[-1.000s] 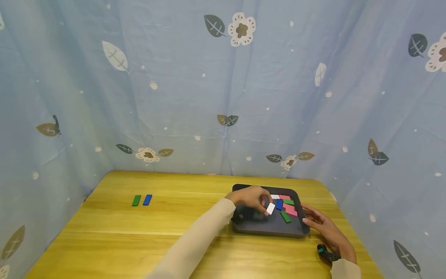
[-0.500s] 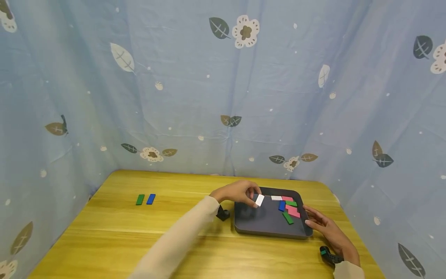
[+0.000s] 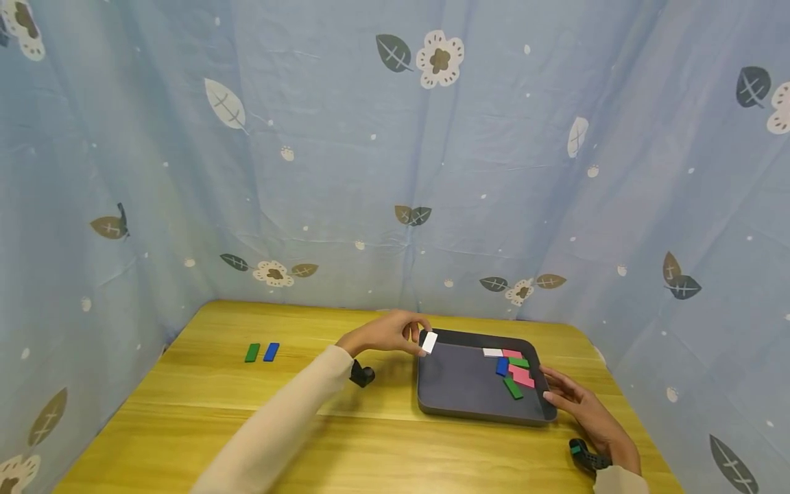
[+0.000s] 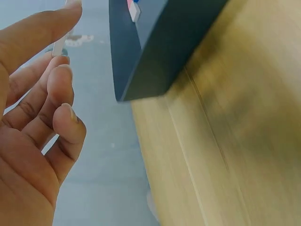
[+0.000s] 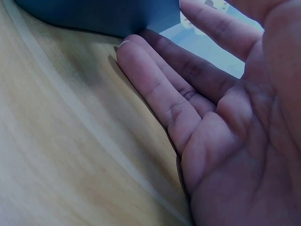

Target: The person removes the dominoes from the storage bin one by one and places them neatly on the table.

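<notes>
My left hand [image 3: 391, 333] pinches a white tile [image 3: 430, 342] between thumb and fingers, just above the left rim of a dark tray [image 3: 481, 413]. In the left wrist view the tile [image 4: 59, 45] shows edge-on beside the thumb. Relaxed fingers of my right hand [image 3: 586, 412] rest against the tray's right wall. Inside the tray, toward its right side, lie a white tile [image 3: 492, 353], a blue tile [image 3: 503, 366], pink tiles [image 3: 521, 376] and green tiles [image 3: 513, 387].
On the left part of the wooden table [image 3: 247, 405], a green tile [image 3: 252, 353] and a blue tile [image 3: 271, 352] lie side by side, slightly apart. A patterned blue curtain [image 3: 345, 171] hangs behind the table.
The left hand has carried the white tile leftward from over the middle of the tray to its left rim. My right hand has stayed at the tray's right side.
</notes>
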A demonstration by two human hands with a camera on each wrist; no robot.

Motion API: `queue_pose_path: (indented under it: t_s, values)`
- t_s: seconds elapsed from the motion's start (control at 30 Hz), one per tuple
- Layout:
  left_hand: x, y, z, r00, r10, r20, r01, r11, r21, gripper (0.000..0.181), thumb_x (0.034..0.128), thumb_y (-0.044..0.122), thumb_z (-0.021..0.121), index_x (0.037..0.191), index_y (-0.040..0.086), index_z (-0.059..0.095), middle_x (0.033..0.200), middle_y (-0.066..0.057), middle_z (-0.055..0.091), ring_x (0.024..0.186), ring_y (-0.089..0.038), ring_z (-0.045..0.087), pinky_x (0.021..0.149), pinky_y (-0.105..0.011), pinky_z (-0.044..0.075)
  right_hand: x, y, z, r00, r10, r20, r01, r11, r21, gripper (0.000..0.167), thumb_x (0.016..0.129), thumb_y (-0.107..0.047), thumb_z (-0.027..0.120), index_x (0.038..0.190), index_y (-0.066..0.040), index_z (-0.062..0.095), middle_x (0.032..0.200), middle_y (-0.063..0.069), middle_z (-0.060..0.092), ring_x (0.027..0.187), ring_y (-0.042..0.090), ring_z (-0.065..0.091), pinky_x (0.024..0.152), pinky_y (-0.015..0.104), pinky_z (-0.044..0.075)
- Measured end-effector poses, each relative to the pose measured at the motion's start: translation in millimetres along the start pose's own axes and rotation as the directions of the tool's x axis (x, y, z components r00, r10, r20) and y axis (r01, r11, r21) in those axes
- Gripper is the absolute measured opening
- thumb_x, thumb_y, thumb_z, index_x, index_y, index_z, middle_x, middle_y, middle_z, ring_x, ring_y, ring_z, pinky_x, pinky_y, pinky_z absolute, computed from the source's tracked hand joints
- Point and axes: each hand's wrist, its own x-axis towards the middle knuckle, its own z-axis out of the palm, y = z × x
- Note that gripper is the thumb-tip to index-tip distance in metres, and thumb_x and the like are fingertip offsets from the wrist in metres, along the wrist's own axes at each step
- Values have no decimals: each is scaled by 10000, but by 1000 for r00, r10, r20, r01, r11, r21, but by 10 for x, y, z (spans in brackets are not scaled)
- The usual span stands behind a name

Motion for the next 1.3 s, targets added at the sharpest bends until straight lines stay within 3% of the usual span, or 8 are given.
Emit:
queue_pose_path:
  t_s: [0.63,0.9,1.3]
  values:
    - [-644,-292,-307,992,-12,-125,22,997,77,426,912,271,818,1283,130,662,850,32,619,707,-134,566,681,-313,495,-9,-29,16,1000,14,-20,-15,1000,-12,729,1009,-365,680,1629,-217,326,1597,212,365,1406,403,416,1112,564,384]
    - [-925,-401,-390,978,-78,-194,96,992,85,426,899,203,828,1281,104,667,832,40,621,692,-131,568,673,-302,496,0,-17,20,1000,11,-25,-11,1000,-14,731,1007,-370,682,1628,-217,329,1597,211,368,1405,400,421,1115,559,383]
    - [-1364,-620,-484,961,-156,-229,182,979,97,403,909,227,821,1274,143,671,845,29,608,680,-142,544,648,-304,478,18,0,13,1000,9,-23,-10,1000,-18,739,1004,-377,684,1629,-215,324,1602,212,360,1416,407,411,1107,545,399]
